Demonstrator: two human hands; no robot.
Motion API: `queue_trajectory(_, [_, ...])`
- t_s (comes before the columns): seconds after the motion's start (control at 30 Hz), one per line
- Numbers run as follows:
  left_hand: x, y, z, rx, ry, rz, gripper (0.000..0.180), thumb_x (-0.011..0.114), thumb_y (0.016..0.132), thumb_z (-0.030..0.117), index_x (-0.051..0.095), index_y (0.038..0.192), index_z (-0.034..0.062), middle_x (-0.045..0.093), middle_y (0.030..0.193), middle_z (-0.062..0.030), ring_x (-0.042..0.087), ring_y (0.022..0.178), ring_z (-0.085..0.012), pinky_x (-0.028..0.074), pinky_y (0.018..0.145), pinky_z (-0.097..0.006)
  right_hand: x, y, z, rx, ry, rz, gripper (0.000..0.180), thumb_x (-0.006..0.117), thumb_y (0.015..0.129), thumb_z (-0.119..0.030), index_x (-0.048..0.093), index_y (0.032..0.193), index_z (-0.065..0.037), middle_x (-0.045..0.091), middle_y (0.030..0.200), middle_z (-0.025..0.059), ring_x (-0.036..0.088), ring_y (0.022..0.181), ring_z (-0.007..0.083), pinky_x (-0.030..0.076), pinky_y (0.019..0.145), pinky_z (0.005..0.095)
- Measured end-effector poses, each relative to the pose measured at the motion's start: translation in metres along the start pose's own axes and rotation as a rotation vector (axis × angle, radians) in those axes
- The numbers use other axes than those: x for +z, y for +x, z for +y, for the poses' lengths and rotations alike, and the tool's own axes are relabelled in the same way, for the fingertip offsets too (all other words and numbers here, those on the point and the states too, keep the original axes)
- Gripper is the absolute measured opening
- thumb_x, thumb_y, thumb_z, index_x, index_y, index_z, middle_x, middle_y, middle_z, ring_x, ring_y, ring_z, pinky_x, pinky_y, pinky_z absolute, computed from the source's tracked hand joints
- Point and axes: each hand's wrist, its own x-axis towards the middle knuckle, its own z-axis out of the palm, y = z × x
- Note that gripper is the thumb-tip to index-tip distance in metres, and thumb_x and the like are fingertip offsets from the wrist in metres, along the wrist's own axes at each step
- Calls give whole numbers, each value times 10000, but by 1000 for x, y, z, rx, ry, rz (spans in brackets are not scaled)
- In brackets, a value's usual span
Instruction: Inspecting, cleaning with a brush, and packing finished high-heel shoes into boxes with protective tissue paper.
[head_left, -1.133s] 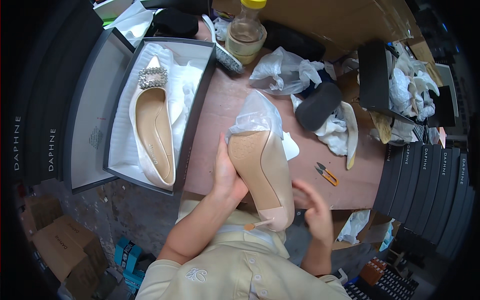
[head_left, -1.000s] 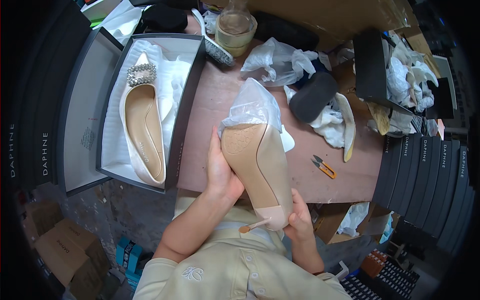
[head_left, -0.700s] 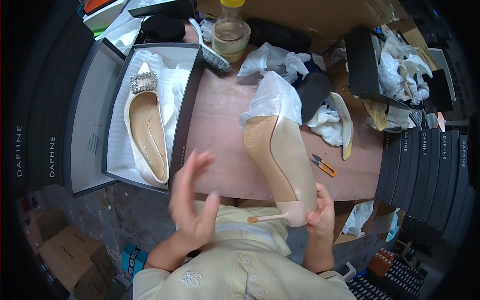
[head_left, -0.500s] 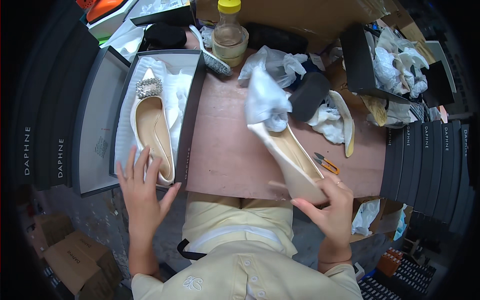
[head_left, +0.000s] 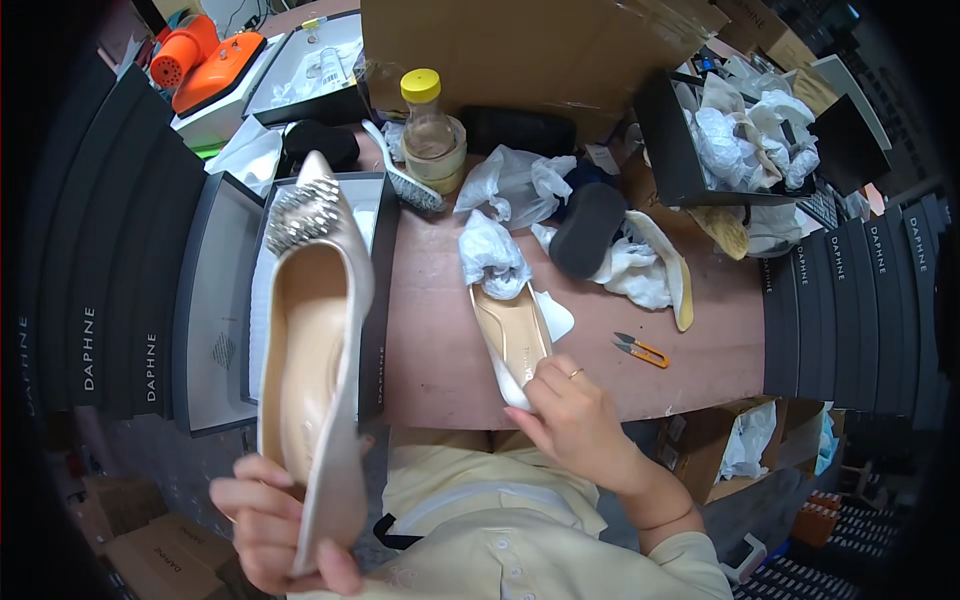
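A pale pointed flat shoe [head_left: 310, 350] with a sparkling stone ornament [head_left: 303, 215] on its toe is held up close, toe away from me. My left hand [head_left: 275, 530] grips it by the heel end, fingers wrapped round the side. On the table, a second pale shoe [head_left: 515, 345] lies with crumpled white tissue [head_left: 492, 260] over its toe. Around this shoe's heel, my right hand [head_left: 575, 410] is closed. Behind the raised shoe stands an open dark shoe box [head_left: 375, 310] with white lining paper, partly hidden.
Thread snips [head_left: 642, 350] with orange handles lie right of the second shoe. Farther back are a brush [head_left: 405, 175], a yellow-lidded bottle [head_left: 430, 130], a black pad [head_left: 588, 230] and a box of crumpled paper [head_left: 690, 180]. Dark shoe boxes [head_left: 840, 310] line both sides.
My left hand has lifted the ornamented shoe out of the box, toward me. My right hand has moved left and lowered the tissue-topped shoe onto the table. The view has shifted a little.
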Motion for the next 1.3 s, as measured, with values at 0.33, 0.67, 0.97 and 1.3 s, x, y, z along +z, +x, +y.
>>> queue_trajectory(0.33, [82,-77,-41,-120,49,-390,236,619,544,-12,408,617,64,461,609,-56,442,542,-238,373,510,-331,36,8,97,446,117,273,333,723,707,-150,581,979,-19,569,985,128,580,889,279,457,759,389])
queue_trajectory(0.67, [54,-100,-61,-202,6,-458,401,641,618,129,475,963,10,531,1004,-214,530,864,-320,451,745,-387,63,22,101,498,4,287,334,775,657,-178,533,843,-43,525,902,113,546,852,309,448,725,383])
queue_trajectory(0.97, [1,-13,-75,-115,457,-368,322,636,614,3,561,928,0,547,1040,-200,543,945,-357,443,815,-426,-7,8,98,531,-317,533,282,676,727,-63,576,980,7,564,953,150,547,887,324,438,795,388])
queue_trajectory(1.3, [3,6,-187,-577,688,-1046,469,616,721,3,461,1163,16,496,1081,-197,569,899,-376,471,760,-436,-39,117,60,-98,-78,383,261,666,714,-68,580,952,-2,586,958,157,531,914,338,426,804,382])
